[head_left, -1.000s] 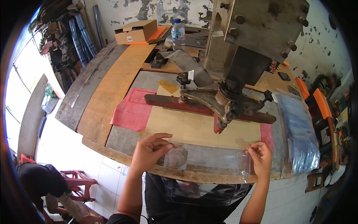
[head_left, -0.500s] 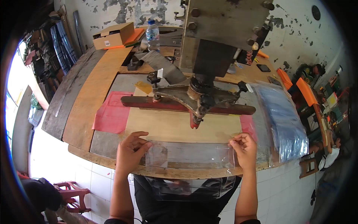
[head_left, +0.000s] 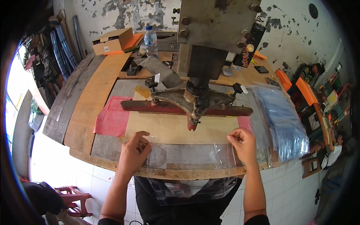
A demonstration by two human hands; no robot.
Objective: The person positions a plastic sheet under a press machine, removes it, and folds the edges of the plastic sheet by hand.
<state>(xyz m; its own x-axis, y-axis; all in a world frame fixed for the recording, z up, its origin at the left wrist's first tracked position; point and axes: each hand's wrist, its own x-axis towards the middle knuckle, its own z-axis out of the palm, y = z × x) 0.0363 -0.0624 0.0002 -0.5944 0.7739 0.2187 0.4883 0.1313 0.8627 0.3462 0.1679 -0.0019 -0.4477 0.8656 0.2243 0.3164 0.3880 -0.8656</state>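
A clear plastic sheet (head_left: 191,187) hangs over the table's front edge, its upper part lying between my hands. My left hand (head_left: 135,152) is at the sheet's left side, fingers curled, thumb near the fingertips; a thin plastic edge seems to touch it. With thumb and forefinger together, my right hand (head_left: 242,144) pinches the sheet's upper right part. Beyond my hands lies a beige board (head_left: 161,129) with pink sheet (head_left: 112,117) showing at its sides. Above the board is the press's long red-brown bar (head_left: 168,107), held by a metal bracket (head_left: 197,97).
A stack of bluish clear plastic (head_left: 281,120) lies at the right. At the back are a cardboard box (head_left: 112,42), a water bottle (head_left: 151,42) and a phone (head_left: 261,69). A person (head_left: 41,198) is at the lower left, near a red stool (head_left: 75,198); others are at the right.
Between my hands, the sheet has shifted and its folds near my right hand look different. The whole view has swung, so the table and press appear further left than in the oldest frame.
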